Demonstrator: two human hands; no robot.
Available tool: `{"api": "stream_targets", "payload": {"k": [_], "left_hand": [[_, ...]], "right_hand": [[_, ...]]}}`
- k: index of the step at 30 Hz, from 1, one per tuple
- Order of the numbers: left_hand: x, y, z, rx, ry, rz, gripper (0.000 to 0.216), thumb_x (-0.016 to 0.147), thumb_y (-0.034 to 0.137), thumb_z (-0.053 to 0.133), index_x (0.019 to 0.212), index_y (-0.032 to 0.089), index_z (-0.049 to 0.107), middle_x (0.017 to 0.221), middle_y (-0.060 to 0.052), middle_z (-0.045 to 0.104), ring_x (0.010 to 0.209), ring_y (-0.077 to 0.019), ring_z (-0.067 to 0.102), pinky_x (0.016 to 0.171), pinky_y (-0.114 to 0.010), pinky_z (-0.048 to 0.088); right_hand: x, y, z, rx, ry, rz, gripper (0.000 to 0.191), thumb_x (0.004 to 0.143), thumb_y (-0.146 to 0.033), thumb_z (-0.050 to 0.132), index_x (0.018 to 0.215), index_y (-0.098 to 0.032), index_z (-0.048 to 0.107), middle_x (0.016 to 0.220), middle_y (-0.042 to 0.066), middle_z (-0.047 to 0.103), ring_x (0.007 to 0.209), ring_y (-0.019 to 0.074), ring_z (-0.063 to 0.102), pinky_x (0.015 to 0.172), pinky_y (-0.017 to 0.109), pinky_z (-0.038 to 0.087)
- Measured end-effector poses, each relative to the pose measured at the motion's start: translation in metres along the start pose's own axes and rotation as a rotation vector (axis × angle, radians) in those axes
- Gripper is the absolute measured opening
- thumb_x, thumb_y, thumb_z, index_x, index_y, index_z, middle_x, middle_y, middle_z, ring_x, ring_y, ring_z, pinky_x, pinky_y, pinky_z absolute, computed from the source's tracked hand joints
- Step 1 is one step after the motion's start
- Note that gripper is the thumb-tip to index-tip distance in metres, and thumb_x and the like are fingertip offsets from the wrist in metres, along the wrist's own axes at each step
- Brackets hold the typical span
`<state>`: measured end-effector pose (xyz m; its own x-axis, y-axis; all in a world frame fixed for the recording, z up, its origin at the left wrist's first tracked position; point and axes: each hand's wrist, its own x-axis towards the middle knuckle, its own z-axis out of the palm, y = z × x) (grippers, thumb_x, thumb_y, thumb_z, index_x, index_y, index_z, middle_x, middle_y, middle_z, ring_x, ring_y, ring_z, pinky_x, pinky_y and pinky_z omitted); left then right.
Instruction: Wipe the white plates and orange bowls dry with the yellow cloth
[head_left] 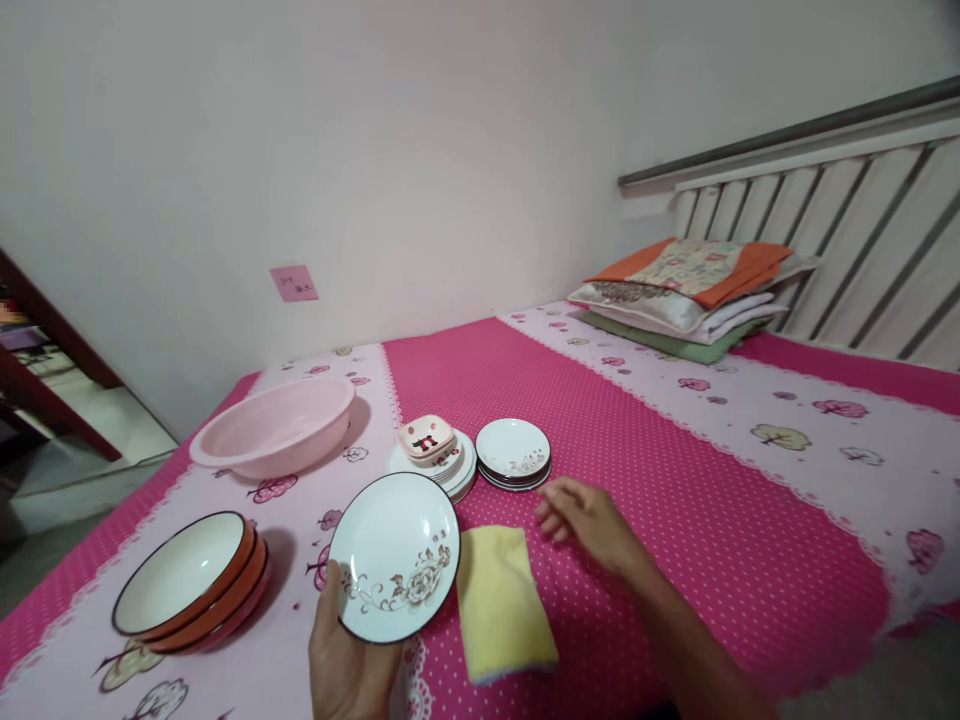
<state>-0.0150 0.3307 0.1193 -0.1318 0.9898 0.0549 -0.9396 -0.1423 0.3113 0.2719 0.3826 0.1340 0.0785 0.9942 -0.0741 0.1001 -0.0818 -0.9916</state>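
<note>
My left hand [349, 670] grips a round white ceramic plate with a dark rim and brown flower pattern [397, 560] at its lower left edge, thumb over the rim; the plate is tilted up, its face towards me, above the pink-and-white patterned bedspread [637, 430]. My right hand [577, 515] is empty, its fingers loosely curled (a little blurred, so I cannot tell whether the fingertips touch anything); it is just beside a short stack of dark-rimmed white plates [513, 445]. A folded yellow cloth [506, 605] lies between my hands; beyond the held plate, small square dishes with a red-and-black design [426, 438] sit on a stack of plain-edged white plates [466, 468]; to my left are stacked orange bowls with white insides [180, 570] and an oval-looking pink plastic basin [300, 445].
</note>
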Motion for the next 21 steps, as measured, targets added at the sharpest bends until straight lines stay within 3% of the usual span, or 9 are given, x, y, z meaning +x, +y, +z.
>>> {"api": "stream_targets", "payload": {"k": [2,5,10,17,21], "left_hand": [[0.001,0.001,0.000,0.003,0.037,0.043,0.032,0.100,0.033,0.059,0.130,0.030,0.072,0.119,-0.007,0.077,0.099,-0.0251,0.078,0.091,-0.038,0.062],[0.001,0.001,-0.002,0.044,0.125,0.079,0.037,0.100,0.031,0.060,0.136,0.032,0.067,0.120,-0.007,0.077,0.099,-0.0242,0.078,0.090,-0.036,0.062],[0.002,0.002,-0.009,0.107,0.187,0.049,0.039,0.099,0.031,0.060,0.139,0.030,0.065,0.118,-0.010,0.078,0.096,-0.0272,0.079,0.087,-0.041,0.064],[0.004,0.003,-0.013,0.141,0.278,0.056,0.046,0.099,0.026,0.060,0.145,0.029,0.059,0.121,-0.010,0.077,0.100,-0.0269,0.078,0.099,-0.045,0.059],[0.003,0.002,-0.011,0.215,0.312,0.055,0.039,0.099,0.026,0.059,0.137,0.025,0.067,0.119,-0.012,0.078,0.099,-0.0292,0.078,0.098,-0.047,0.059]], "right_hand": [[0.028,0.008,-0.022,-0.040,0.110,0.048,0.028,0.100,-0.033,0.057,0.080,-0.015,0.065,0.071,0.003,0.071,0.058,0.0120,0.065,0.056,0.024,0.050],[0.069,0.027,-0.030,-0.092,0.195,0.151,0.032,0.103,-0.033,0.055,0.078,-0.014,0.063,0.064,0.000,0.064,0.051,0.0101,0.059,0.050,0.022,0.047],[0.117,0.051,-0.012,-0.183,0.186,0.255,0.030,0.100,-0.042,0.064,0.116,-0.016,0.066,0.105,0.005,0.070,0.082,0.0159,0.069,0.073,0.034,0.061],[0.134,0.059,-0.012,-0.246,0.163,0.284,0.032,0.100,-0.039,0.065,0.123,-0.016,0.064,0.117,0.008,0.069,0.095,0.0200,0.070,0.081,0.039,0.061],[0.137,0.060,-0.014,-0.233,0.169,0.293,0.033,0.099,-0.039,0.065,0.123,-0.016,0.064,0.118,0.008,0.069,0.096,0.0204,0.070,0.082,0.040,0.061]]}}
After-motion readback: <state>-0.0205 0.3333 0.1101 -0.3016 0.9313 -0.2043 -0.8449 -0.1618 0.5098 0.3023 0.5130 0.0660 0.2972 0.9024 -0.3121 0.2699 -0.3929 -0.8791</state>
